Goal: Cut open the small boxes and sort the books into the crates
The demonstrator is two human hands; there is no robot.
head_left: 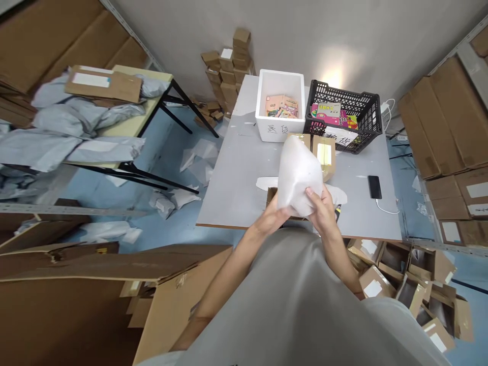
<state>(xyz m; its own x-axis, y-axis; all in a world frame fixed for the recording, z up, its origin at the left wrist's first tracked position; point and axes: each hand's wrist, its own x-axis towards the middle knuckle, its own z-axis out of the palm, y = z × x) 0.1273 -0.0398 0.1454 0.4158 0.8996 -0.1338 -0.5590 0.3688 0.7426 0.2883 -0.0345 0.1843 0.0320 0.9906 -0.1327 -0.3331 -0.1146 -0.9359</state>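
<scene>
Between my two hands is a white foam-wrapped bundle (299, 175), held up over the near edge of the grey table. My left hand (276, 213) grips its lower left side. On its lower right, my right hand (322, 206) is closed with the thumb on top. What lies inside the wrapping is hidden. Under the bundle, a brown cardboard box (271, 194) shows only in part. Behind it stands a small carton (325, 155) with a white label. White foam sheet (337, 195) sticks out to the right.
Farther back on the table (232, 183) stand a white foam box (280, 101) with packets and a black crate (345, 117) with colourful packages. A phone (374, 187) on a cable lies right. Open cartons (412, 279) pile up at right; a large cardboard box (183, 295) is at left.
</scene>
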